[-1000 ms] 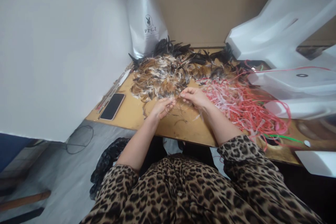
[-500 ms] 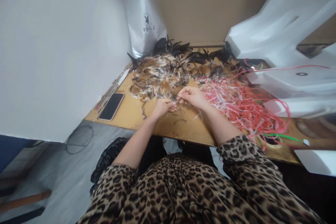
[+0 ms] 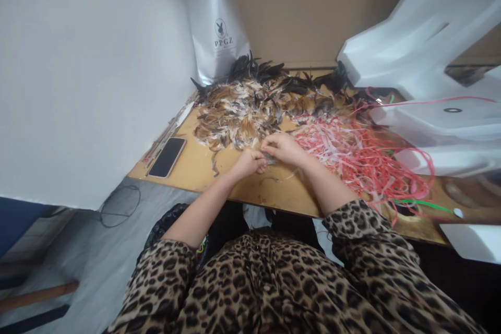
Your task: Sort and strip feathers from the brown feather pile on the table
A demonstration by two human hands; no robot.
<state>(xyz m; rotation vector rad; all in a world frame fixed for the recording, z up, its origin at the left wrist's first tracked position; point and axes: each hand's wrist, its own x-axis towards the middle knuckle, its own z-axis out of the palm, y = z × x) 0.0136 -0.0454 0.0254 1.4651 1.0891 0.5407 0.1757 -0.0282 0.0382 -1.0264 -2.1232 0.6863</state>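
Observation:
My left hand [image 3: 249,162] and my right hand [image 3: 284,147] meet at the near edge of a heap of brown, white and black feathers [image 3: 250,109] on a wooden table [image 3: 195,167]. Both hands are closed in a pinch, fingertips touching, on a small dark feather piece [image 3: 268,157] between them. A tangle of red and pink strips [image 3: 352,154] lies just right of my right hand. My sleeves and lap are leopard print.
A black phone [image 3: 167,157] lies at the table's left edge beside thin sticks. A silver bag [image 3: 217,31] leans on the back wall. White foam blocks [image 3: 426,62] crowd the right side. A white wall stands left. A black bag [image 3: 162,227] sits under the table.
Both hands have drawn a little nearer to me and closer together, and the pinch between them has tightened. The heap and strips lie as before.

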